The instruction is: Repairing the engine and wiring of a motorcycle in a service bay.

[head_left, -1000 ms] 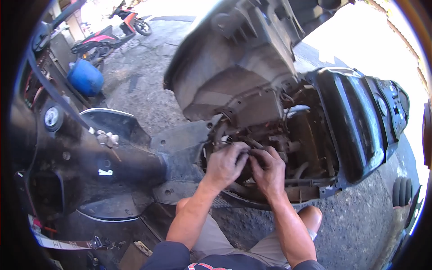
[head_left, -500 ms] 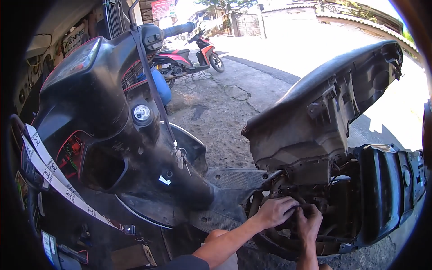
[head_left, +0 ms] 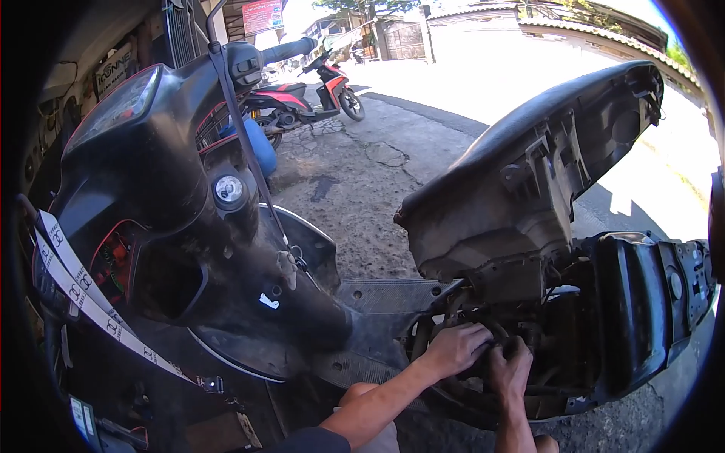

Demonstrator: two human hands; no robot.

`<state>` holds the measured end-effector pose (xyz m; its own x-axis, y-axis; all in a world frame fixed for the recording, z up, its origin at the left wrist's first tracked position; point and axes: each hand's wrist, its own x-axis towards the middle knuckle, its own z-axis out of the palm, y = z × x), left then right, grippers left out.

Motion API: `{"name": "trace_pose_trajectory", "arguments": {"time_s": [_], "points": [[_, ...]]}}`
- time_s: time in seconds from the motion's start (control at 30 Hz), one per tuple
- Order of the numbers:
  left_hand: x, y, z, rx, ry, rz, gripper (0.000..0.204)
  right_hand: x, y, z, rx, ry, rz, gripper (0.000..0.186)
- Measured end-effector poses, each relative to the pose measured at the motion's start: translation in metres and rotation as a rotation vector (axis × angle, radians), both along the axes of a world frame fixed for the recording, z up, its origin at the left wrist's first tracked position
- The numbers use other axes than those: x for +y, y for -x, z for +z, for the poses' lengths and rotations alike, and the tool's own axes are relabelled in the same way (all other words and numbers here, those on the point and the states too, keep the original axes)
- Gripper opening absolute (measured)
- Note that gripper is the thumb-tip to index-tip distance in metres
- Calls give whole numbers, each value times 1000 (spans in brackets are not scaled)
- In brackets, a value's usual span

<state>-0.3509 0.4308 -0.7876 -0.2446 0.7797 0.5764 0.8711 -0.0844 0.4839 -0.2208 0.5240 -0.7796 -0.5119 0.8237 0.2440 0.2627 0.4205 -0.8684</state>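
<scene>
Under the raised seat [head_left: 540,170] of a black scooter, both hands work close together at the open engine bay [head_left: 563,332]. My left hand [head_left: 458,349] reaches in with its fingers curled and pressed together at the near side of the bay. Beside it, almost touching, my right hand [head_left: 510,368] is closed in a pinch, its fingertips pointing inward. Whatever lies between the fingers is dark and hidden by the hands. A dark curved hose [head_left: 496,329] shows just past the fingertips.
The scooter's front body [head_left: 151,158] stands to the left, with a strap [head_left: 240,121] hanging from the handlebar and keys [head_left: 296,253] in the ignition. Its black rear section [head_left: 633,302] is at the right. A red and black scooter [head_left: 321,98] is parked beyond, near a blue container [head_left: 260,147].
The whole scene has shifted slightly left and up in the picture. Both hands stay at the engine bay, and my right fingers have moved slightly.
</scene>
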Motion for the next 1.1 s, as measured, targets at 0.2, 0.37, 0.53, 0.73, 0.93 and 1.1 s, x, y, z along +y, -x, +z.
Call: {"name": "trace_pose_trajectory", "arguments": {"time_s": [0.2, 0.37, 0.53, 0.73, 0.93, 1.1], "points": [[0, 0, 0, 61, 45, 28, 18, 0, 6, -6, 10, -56, 33, 16], [-4, -6, -2, 91, 49, 69, 22, -8, -1, 2, 6, -54, 37, 15], [-1, -2, -7, 209, 83, 98, 23, -7, -10, 6, -15, -33, 20, 14], [-5, 16, -5, 151, 26, 71, 18, -6, -13, 8, 32, 101, 134, 16], [-2, 13, 4, 114, 96, 94, 14, 3, -23, -10, -213, -379, 75, 18], [-4, 10, 0, 75, 126, 114, 14, -1, -19, -10, -314, -386, 7, 19]]}}
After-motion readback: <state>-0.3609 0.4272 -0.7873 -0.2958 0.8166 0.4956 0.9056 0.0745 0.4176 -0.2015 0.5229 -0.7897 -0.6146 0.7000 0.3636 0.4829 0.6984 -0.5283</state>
